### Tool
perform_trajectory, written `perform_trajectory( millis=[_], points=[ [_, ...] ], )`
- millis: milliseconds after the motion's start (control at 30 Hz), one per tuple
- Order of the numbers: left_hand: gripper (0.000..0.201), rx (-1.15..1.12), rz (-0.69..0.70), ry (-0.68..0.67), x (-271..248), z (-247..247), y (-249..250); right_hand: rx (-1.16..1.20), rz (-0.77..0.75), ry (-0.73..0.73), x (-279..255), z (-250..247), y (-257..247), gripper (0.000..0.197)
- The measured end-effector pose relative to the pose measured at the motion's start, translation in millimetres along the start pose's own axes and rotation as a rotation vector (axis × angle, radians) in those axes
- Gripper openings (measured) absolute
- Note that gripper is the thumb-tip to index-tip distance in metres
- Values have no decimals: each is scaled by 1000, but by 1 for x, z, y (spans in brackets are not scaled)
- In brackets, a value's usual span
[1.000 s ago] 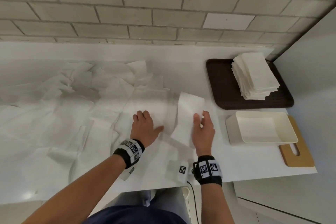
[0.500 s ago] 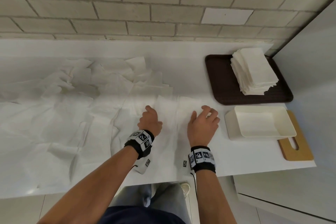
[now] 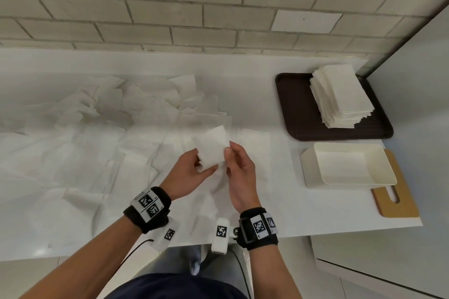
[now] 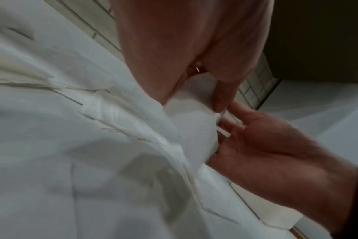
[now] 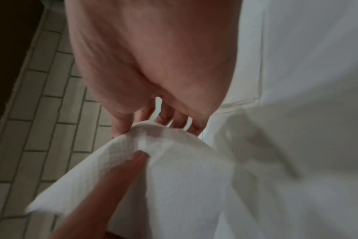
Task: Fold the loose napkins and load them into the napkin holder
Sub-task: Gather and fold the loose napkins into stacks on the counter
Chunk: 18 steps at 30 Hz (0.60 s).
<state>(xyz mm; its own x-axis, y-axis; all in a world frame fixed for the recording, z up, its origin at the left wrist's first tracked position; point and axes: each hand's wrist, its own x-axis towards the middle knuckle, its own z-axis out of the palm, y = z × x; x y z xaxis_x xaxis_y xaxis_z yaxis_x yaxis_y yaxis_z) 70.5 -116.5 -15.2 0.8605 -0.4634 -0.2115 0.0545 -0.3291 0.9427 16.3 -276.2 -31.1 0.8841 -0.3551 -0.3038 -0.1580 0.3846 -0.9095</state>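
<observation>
Both hands hold one folded white napkin (image 3: 211, 148) lifted off the counter at centre. My left hand (image 3: 194, 167) grips its lower left edge, thumb under the front. My right hand (image 3: 237, 160) pinches its right edge with thumb on top. In the right wrist view the napkin (image 5: 153, 169) curves under my right fingers (image 5: 121, 127), and the left thumb lies across it. The left wrist view shows the napkin (image 4: 192, 126) between both hands. Loose unfolded napkins (image 3: 80, 143) cover the counter's left half. The cream napkin holder (image 3: 349, 167) stands to the right.
A dark brown tray (image 3: 298, 109) at the back right carries a stack of folded napkins (image 3: 340, 94). A wooden lid or board (image 3: 398, 199) lies under the holder's right end. A brick wall (image 3: 194, 7) runs behind; a white cabinet side closes the right.
The hands were pressing a napkin flat on the counter; now they have lifted the folded napkin and hold it between them above the counter.
</observation>
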Motion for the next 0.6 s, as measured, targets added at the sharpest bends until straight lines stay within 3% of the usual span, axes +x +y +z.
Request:
perform_trajectory(
  millis=[100,267,367,433,600],
  points=[
    [44,-82,36,-9,-9,-7,18,11,-60,35,-2,-2,-7,23],
    [33,-223,131,78,-7,-13,40,-19,-187,75,-11,0,-25,23],
    [57,-125,138,127,-2,-13,38,-92,-296,83,-17,10,-42,31],
    [69,-98,164,123,0,-13,37,-168,-409,122,-17,14,-51,18],
    [57,-121,245,166,-3,-14,55,-338,-693,271,-16,7,-61,11]
  ],
)
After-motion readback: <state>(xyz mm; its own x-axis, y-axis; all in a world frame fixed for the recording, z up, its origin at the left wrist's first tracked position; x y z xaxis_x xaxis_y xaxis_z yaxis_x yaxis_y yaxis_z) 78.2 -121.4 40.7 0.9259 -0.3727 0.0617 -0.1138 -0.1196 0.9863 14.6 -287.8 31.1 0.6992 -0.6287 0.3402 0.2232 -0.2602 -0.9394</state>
